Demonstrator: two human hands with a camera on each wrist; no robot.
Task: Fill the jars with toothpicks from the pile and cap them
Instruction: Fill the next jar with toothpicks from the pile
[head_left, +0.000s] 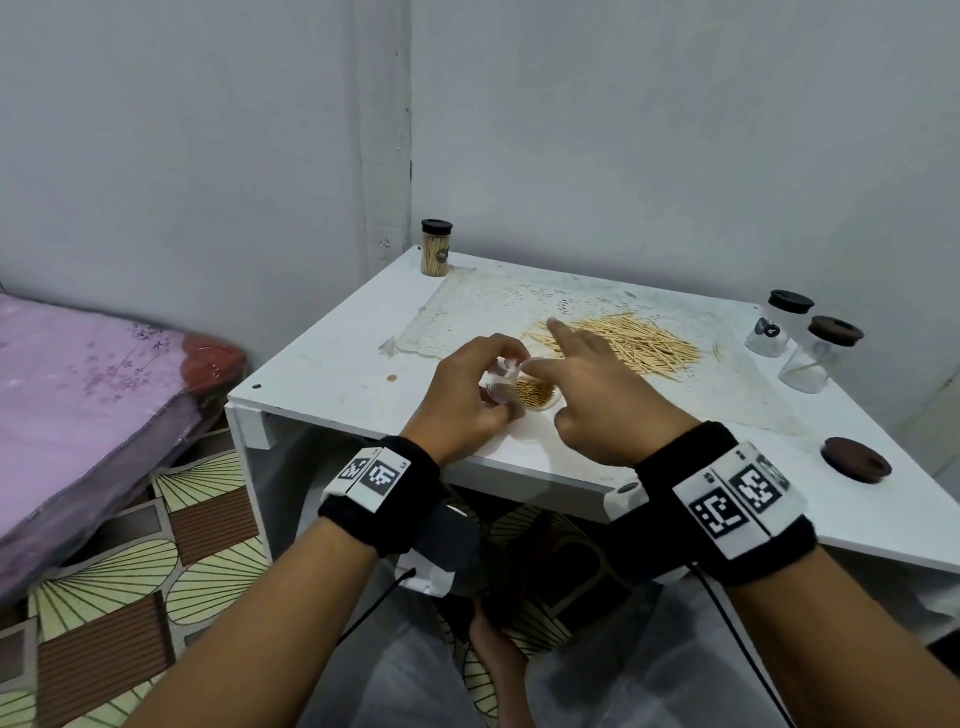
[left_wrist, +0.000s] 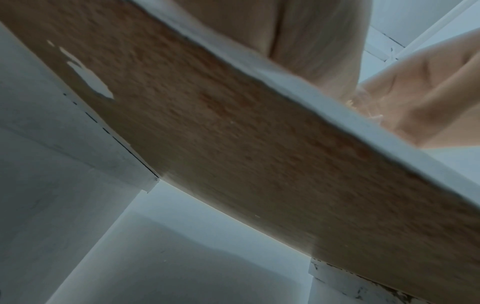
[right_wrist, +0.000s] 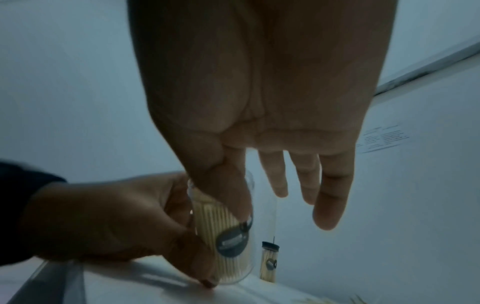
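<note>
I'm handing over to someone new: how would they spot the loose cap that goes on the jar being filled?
Start at the white table and follow its right side toward the near edge. There, apart from the two empty capped jars further back, lies the loose cap: a dark brown disc flat on the tabletop, the only cap on no jar.

My left hand (head_left: 470, 395) covers the near side of the open jar (head_left: 524, 387) I hold, so in the head view only its mouth and toothpick tips show. My right hand (head_left: 597, 395) hides the pile's (head_left: 623, 340) near-left edge, and its thumb and forefinger tips are blurred at the jar's rim. From my left wrist, the table's (left_wrist: 233, 144) underside blocks nearly everything; just a sliver of jar (left_wrist: 363, 105) shows above its edge, smeared. From my right wrist, my thumb (right_wrist: 226, 185) overlaps the jar's (right_wrist: 228, 246) upper part, and the label (right_wrist: 232, 241) is too blurred to read. The capped jar (right_wrist: 269, 261) by the far corner has an unreadable label as well.
</note>
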